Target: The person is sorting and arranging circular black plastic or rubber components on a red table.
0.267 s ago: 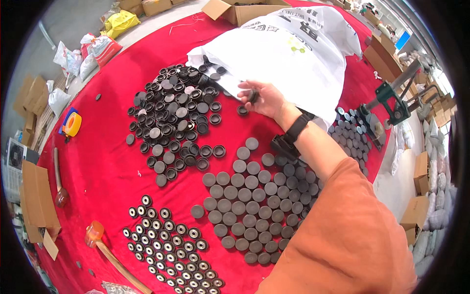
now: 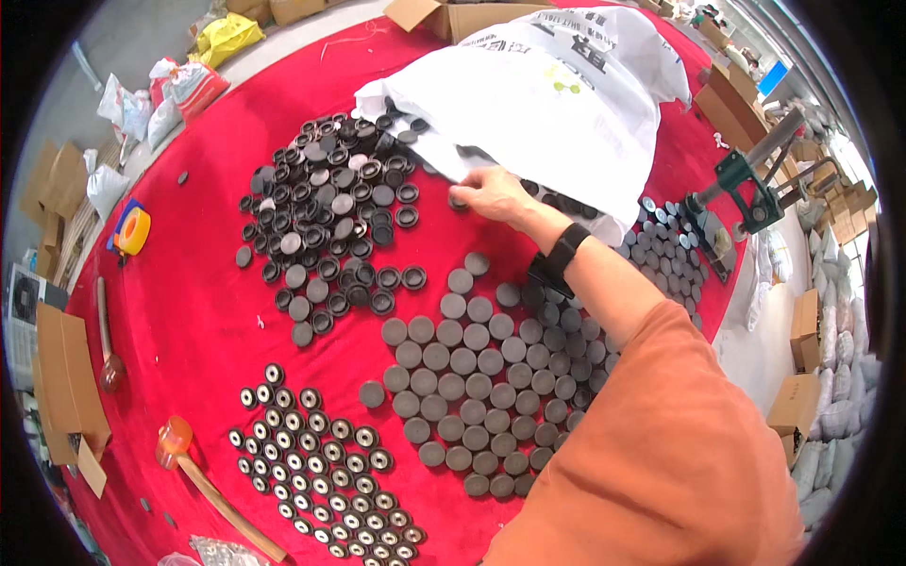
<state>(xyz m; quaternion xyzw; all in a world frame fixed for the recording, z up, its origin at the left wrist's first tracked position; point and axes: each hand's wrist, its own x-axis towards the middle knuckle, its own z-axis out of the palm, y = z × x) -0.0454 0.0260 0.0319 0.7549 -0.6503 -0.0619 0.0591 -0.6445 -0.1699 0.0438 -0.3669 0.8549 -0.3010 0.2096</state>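
Observation:
My right hand (image 2: 493,194), with a black band on its wrist, reaches in from the lower right under an orange sleeve (image 2: 651,453). Its fingers are closed, palm down, on a round black cap (image 2: 458,199) at the red cloth, just below the edge of a white printed sack (image 2: 528,108). The hand partly hides that cap. To its left spreads a loose heap of black caps (image 2: 342,204), some hollow side up, others smooth side up. Nearer to me, many flat dark discs (image 2: 472,386) lie close together in rows. My left hand is out of view.
Black rings with metal centres (image 2: 323,461) fill the near left. Beside them lie an orange-headed mallet (image 2: 175,439), another mallet (image 2: 111,373) and yellow tape (image 2: 134,232). A green metal press (image 2: 741,193) stands right, near smaller discs (image 2: 651,250). Cardboard boxes (image 2: 71,377) border the cloth.
My right hand has turned from palm-up, with a cap in loosely curled fingers, to palm-down, with its fingers closed on a cap at the cloth. The whole view has shifted slightly.

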